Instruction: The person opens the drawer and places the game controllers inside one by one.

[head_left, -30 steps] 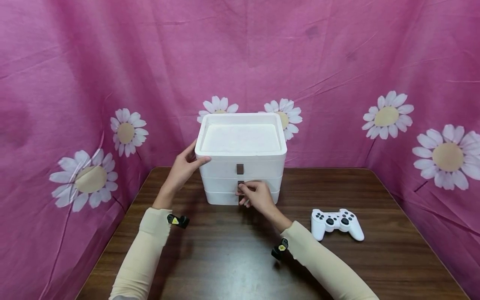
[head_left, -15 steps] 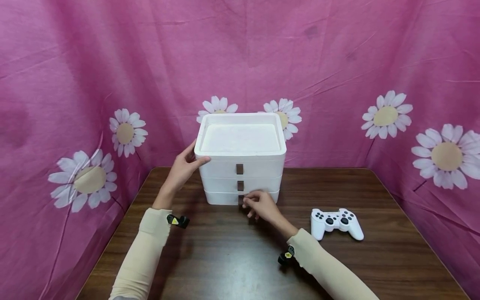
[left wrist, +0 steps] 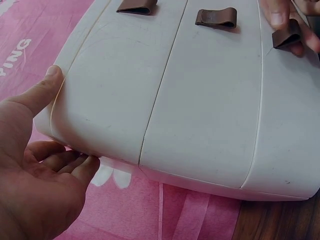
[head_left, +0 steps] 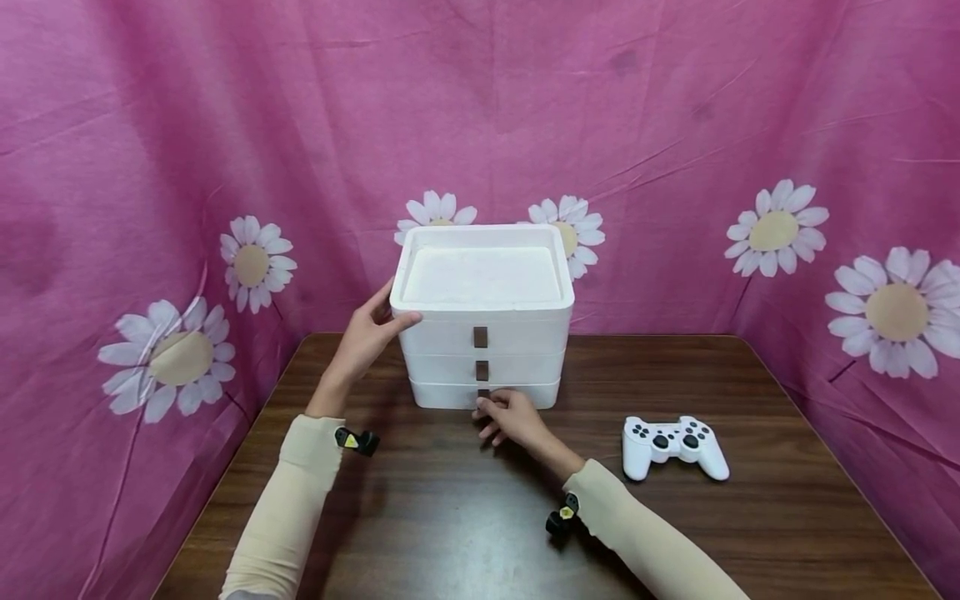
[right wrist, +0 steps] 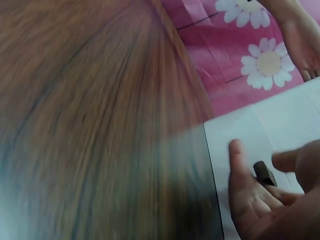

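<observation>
A white drawer box with three stacked drawers stands at the back of the table, all its fronts flush. My left hand grips its upper left corner; in the left wrist view the thumb lies on the front and the curled fingers are against the side. My right hand is at the lowest drawer, around its brown pull tab. In the right wrist view the thumb and fingers are spread, with the tab between them. Two more tabs, the upper tab and the middle tab, hang above.
A white game controller lies on the dark wooden table, right of my right forearm. Pink cloth with white daisies hangs behind and at both sides. The box's top is a shallow recessed tray.
My right hand has moved down from the middle drawer's tab to the lowest one, and its fingers now sit around that tab. The left hand and the box have stayed in place.
</observation>
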### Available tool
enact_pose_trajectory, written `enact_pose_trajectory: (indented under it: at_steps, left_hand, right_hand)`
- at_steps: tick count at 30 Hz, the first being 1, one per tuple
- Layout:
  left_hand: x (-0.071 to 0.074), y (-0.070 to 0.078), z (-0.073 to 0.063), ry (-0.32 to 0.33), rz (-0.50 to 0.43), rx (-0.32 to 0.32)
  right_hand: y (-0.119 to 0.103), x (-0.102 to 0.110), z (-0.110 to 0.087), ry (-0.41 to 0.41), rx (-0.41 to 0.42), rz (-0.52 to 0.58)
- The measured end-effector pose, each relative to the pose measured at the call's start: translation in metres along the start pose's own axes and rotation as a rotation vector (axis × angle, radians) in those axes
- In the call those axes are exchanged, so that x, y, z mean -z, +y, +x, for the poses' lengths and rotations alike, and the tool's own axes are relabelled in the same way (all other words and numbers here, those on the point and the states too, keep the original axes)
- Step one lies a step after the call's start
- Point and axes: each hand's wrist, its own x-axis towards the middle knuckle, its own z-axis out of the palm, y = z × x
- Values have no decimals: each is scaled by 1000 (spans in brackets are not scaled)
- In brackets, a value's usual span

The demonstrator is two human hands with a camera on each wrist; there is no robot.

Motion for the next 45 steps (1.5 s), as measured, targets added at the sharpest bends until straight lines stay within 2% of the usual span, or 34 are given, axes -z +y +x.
enact_pose_trajectory:
  at_steps: [8, 16, 27, 45]
  left_hand:
    - [-1, -1, 0, -6, 9, 9]
    - [1, 2, 0, 0, 16, 5]
    - [-2, 2, 2, 6, -35, -18]
    - [-1, 2, 0, 6, -6, 6]
  right_hand:
    - [3, -9, 2, 108, 8, 89]
    - [3, -9, 4, 128, 19, 75]
    - [4, -9, -8, 117, 43, -3]
    - [1, -12, -48, -13, 83, -148]
